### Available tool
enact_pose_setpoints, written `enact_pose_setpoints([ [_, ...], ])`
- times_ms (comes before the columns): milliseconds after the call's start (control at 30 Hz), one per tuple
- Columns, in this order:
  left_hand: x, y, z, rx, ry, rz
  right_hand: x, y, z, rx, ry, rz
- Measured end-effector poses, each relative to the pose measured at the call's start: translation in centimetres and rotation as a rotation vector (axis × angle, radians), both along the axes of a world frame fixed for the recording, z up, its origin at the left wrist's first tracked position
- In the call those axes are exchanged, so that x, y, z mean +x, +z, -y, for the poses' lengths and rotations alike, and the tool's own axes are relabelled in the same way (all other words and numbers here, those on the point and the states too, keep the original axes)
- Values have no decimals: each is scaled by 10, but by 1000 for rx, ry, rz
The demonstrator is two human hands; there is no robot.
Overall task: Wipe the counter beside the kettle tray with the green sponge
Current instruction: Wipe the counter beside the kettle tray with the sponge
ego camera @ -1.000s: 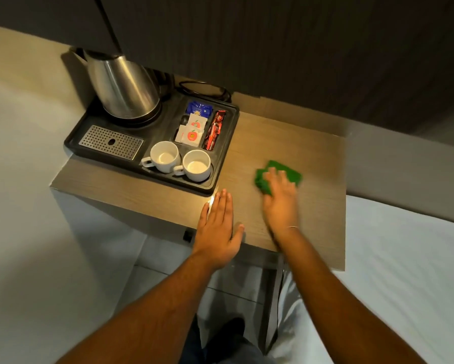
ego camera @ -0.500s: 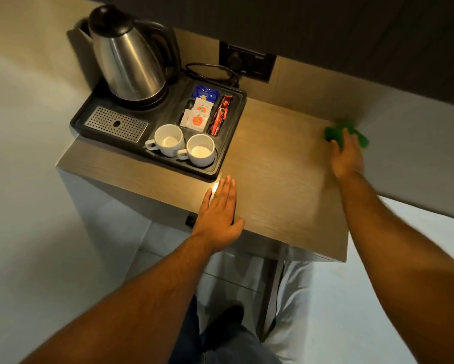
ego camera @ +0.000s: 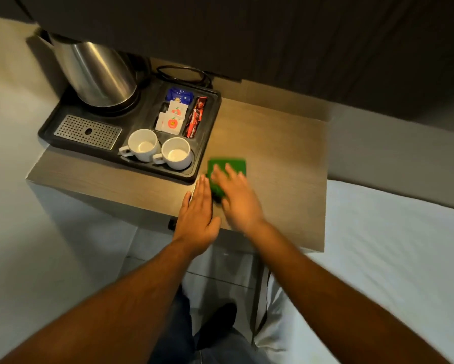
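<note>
The green sponge (ego camera: 228, 166) lies flat on the wooden counter (ego camera: 278, 158), just right of the black kettle tray (ego camera: 204, 143). My right hand (ego camera: 236, 195) presses down on the sponge with fingers spread over it; the hand is motion-blurred. My left hand (ego camera: 198, 219) rests flat and open on the counter's front edge, right beside the right hand and near the tray's front corner. The steel kettle (ego camera: 97, 72) stands at the back left of the tray.
The tray holds two white cups (ego camera: 144, 145), (ego camera: 177, 153), sachets (ego camera: 172, 119), a red packet (ego camera: 195, 118) and a metal drip grid (ego camera: 88, 131). A dark cabinet (ego camera: 273, 35) overhangs the counter's back. A white bed (ego camera: 391, 258) lies to the right.
My right hand has swept the sponge from the counter's far right back corner to the left front, next to the tray. The left hand stays planted on the front edge.
</note>
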State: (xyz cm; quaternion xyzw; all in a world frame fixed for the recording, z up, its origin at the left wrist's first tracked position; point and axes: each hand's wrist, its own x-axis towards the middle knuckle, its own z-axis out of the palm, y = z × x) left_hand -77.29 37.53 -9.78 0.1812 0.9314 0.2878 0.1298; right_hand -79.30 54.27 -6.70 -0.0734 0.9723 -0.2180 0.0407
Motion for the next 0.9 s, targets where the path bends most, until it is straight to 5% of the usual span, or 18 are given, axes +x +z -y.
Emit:
enact_pose_setpoints([
  [67,0,-1,1,-2,0,-6,69,-12,-15,55,44,-31],
  [167,1,-3,4,-39,-31,-28,126,-12,-71,105,-216,-25],
  [367,0,1,6,-41,-68,2,9,18,-140,34,-667,20],
  [567,-1,10,9,24,-53,51,-95,25,-68,-28,-374,136],
  [900,13,52,54,12,-28,-202,71,32,81,-38,-85,228],
])
